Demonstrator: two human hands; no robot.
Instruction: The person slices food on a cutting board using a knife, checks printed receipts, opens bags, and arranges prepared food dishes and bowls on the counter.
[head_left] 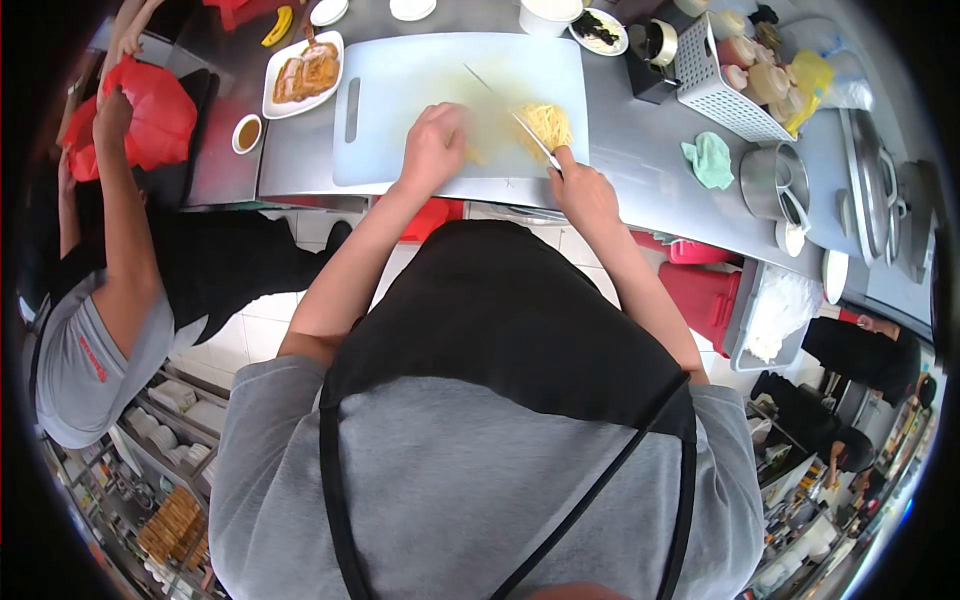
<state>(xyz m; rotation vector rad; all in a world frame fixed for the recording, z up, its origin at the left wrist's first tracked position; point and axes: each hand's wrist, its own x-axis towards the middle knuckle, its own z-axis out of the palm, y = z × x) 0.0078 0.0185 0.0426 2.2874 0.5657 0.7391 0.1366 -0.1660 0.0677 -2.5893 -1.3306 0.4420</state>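
On the white cutting board (400, 80) a pile of thin yellow shreds (548, 124) lies toward the right side. My right hand (585, 190) is closed around the handle of a knife (531, 133). Its blade points up and left, across the board and beside the shreds. My left hand (436, 146) hovers over or rests on the board, left of the knife. Its fingers look curled but are smeared by motion, so what they hold, if anything, does not show. A few yellow bits (476, 157) lie near it.
At left stand a plate of sliced, browned food (308, 72) and a sauce bowl (247, 133). A co-worker's hands hold a red bag (150, 118). To the right are a white bottle basket (735, 95), a green cloth (709, 160) and a metal pot (772, 180).
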